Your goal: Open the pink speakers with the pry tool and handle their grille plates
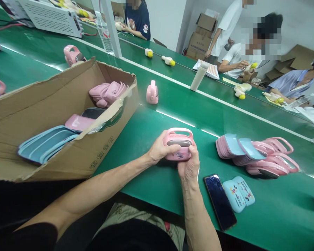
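Note:
A pink handled case (181, 153) with a dark oval window and a small printed figure is held upright over the green table. My left hand (161, 149) grips its left side, thumb across the front. Around the right side and underneath wraps my right hand (190, 164), its thumb on the front edge. To the right lie stacked pink and light blue panels (230, 146) beside a pile of pink handled shells (273, 164). Nearer me are a black phone (220, 202) and light blue printed covers (239, 195).
At left stands an open cardboard box (115, 136) holding blue trays (48, 143) and pink parts (108, 93). Another pink case (152, 93) stands on the green belt ahead. A bottle (104, 35) and a pale cylinder (199, 76) stand farther off. People work across the line.

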Demonstrator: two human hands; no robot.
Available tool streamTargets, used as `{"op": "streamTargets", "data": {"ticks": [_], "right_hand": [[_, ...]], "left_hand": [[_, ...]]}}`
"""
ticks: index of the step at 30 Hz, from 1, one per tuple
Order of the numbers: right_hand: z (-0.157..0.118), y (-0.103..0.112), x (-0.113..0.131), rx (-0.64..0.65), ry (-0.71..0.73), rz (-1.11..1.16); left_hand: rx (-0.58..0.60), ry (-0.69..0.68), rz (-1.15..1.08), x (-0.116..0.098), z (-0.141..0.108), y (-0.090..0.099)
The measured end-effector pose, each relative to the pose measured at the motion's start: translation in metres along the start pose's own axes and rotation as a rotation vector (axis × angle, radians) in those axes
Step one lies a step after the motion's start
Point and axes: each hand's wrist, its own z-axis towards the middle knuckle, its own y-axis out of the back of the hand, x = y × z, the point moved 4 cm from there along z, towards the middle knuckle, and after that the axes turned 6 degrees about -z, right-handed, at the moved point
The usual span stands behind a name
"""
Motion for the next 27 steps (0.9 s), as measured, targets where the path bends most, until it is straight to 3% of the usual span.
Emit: {"op": "streamTargets", "data": {"ticks": [5, 10, 19, 23, 27], "right_hand": [[0.001, -0.002, 0.002, 0.158, -0.08, -0.025], [-0.001, 0.0, 0.0, 0.143, -0.084, -0.046], [0.001, -0.004, -0.009, 0.124, -0.113, 0.011], [0.006, 0.002, -0.004, 0.029, -0.07, 0.01], [0.007, 0.002, -0.002, 0.03, -0.054, 0.025]], "left_hand": [[0.143, 0.006, -0.042, -0.017, 0.001, -0.004], [0.164, 0.006, -0.015, -0.02, 0.002, 0.0], [0.003, 0.109, -0.013, -0.01, 0.006, 0.012], [-0.016, 0.069, -0.109, -0.006, 0.002, 0.005], [-0.039, 0.037, -0.081, -0.002, -0.003, -0.002]]}}
